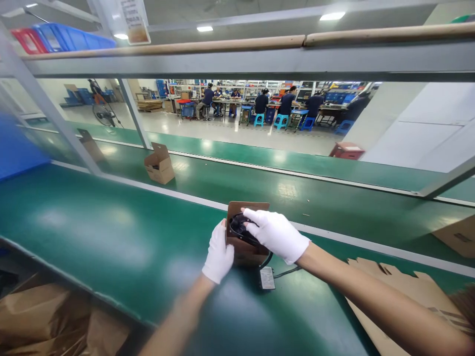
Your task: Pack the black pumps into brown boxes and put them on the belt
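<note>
An open cardboard box (248, 206) stands on the green work surface, its back flap upright. My left hand (218, 254), in a white glove, grips the box's left side. In my gloved right hand (276, 235) is a black rounded device (237, 225), held at the mouth of the box and partly inside it. The exact kind of device does not show. A black cable (266, 262) hangs over the box's right side. Beside the box is a small block with a white label (267, 278), with a thin lead running right under my forearm.
Flat cardboard sheets (401, 301) lie at the right. Another open box (160, 165) stands on the green belt (230, 180) beyond the white rail (178, 195). Brown paper (44, 321) fills the lower left. A shelf beam (237, 63) crosses overhead; people sit at far tables.
</note>
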Demonstrator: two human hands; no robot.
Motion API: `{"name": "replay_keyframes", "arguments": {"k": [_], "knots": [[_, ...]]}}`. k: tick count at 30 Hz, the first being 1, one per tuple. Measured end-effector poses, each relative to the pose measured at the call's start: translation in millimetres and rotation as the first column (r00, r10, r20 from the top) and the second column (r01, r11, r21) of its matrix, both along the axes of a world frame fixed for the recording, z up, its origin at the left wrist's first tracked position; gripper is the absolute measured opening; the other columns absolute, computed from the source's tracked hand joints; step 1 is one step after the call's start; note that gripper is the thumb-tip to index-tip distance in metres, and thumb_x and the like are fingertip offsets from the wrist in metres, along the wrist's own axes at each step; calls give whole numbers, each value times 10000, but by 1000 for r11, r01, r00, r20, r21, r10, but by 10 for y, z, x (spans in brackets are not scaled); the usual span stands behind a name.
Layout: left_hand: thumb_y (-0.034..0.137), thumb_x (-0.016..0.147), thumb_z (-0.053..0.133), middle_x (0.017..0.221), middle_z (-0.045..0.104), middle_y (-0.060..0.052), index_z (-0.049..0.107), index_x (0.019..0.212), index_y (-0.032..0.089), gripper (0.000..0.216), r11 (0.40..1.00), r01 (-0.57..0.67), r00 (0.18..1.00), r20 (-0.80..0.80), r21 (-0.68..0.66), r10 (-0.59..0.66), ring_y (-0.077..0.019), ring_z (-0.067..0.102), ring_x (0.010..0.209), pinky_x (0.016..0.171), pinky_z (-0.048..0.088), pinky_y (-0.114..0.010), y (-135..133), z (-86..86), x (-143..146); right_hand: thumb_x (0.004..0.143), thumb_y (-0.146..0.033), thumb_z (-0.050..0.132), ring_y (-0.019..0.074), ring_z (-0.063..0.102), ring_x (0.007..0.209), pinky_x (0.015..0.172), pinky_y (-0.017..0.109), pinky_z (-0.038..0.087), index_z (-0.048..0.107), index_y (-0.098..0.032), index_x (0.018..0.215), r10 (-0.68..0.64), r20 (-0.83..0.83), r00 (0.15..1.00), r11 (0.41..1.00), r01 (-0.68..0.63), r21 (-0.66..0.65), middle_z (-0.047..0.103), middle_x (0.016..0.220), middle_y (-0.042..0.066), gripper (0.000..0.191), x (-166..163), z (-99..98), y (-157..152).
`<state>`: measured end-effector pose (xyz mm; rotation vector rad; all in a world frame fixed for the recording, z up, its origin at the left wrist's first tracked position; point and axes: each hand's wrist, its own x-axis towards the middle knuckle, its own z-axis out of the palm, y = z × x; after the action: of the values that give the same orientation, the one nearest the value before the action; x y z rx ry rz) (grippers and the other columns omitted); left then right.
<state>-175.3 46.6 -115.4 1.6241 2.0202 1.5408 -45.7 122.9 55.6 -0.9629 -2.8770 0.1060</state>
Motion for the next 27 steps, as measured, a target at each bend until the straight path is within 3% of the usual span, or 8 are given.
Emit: {"name": "replay_keyframes", "arguments": {"k": [2, 6, 9, 14, 17, 21, 24, 27], "knots": [[56, 769, 352, 1431, 342, -148, 235, 1408, 166, 659, 999, -4, 999, -41, 50, 6, -268, 302, 1340, 1102, 299, -497, 40, -92, 46, 902, -289, 398, 277, 648, 807, 658, 344, 480, 559, -191, 1200, 30, 188, 982, 999, -36, 29, 673, 962, 113, 353, -68, -55, 26], [64, 786, 348, 1446, 322, -139, 191, 1427, 192, 672, 995, -10, 997, -76, 99, 18, -276, 300, 1339, 1090, 324, -494, 31, -183, 166, 859, -224, 431, 312, 654, 780, 648, 375, 488, 672, -139, 942, 93, 400, 912, 995, -71, -70, 679, 866, 144, 269, -206, -201, 53], [72, 794, 345, 1438, 335, -137, 199, 1425, 191, 659, 994, -24, 997, -70, 105, 32, -279, 304, 1336, 1091, 320, -495, 12, -183, 227, 806, -196, 505, 333, 655, 781, 654, 398, 495, 698, -106, 871, 129, 452, 883, 988, -73, -140, 682, 852, 175, 222, -330, -356, 69], [65, 780, 346, 1438, 330, -143, 218, 1417, 178, 660, 997, -33, 998, -48, 72, 36, -277, 306, 1334, 1098, 307, -486, 1, -130, 254, 718, -158, 611, 311, 657, 816, 699, 368, 493, 698, -87, 926, 164, 482, 861, 971, -54, -234, 685, 900, 178, 236, -509, -598, 137], [63, 774, 352, 1429, 339, -146, 222, 1412, 177, 660, 998, -46, 997, -53, 52, 49, -275, 312, 1328, 1095, 310, -483, 2, -112, 270, 776, -226, 573, 291, 661, 794, 663, 338, 485, 696, -89, 931, 171, 479, 861, 962, -40, -271, 686, 874, 171, 241, -507, -668, 219], [69, 779, 353, 1423, 338, -150, 207, 1410, 184, 658, 997, -32, 993, -109, 65, 39, -276, 309, 1328, 1085, 319, -488, -12, -128, 270, 853, -261, 468, 288, 656, 780, 617, 334, 465, 676, -124, 956, 163, 451, 877, 966, -49, -255, 678, 878, 149, 269, -283, -581, 156], [102, 821, 356, 1406, 356, -163, 211, 1403, 177, 605, 996, -63, 986, -152, 71, 73, -279, 323, 1319, 1070, 334, -497, -74, -102, 230, 880, -222, 420, 284, 641, 805, 614, 334, 442, 616, -153, 1048, 136, 381, 914, 988, -99, -114, 648, 951, 136, 267, 67, -374, -119], [172, 861, 408, 1391, 381, -168, 243, 1390, 169, 555, 994, -89, 977, -188, 59, 98, -283, 334, 1312, 1063, 343, -497, -189, 37, 204, 895, -196, 358, 246, 632, 683, 542, 307, 400, 628, -186, 917, 175, 391, 904, 985, -158, -74, 641, 821, 90, 271, 477, -229, -397]]}}
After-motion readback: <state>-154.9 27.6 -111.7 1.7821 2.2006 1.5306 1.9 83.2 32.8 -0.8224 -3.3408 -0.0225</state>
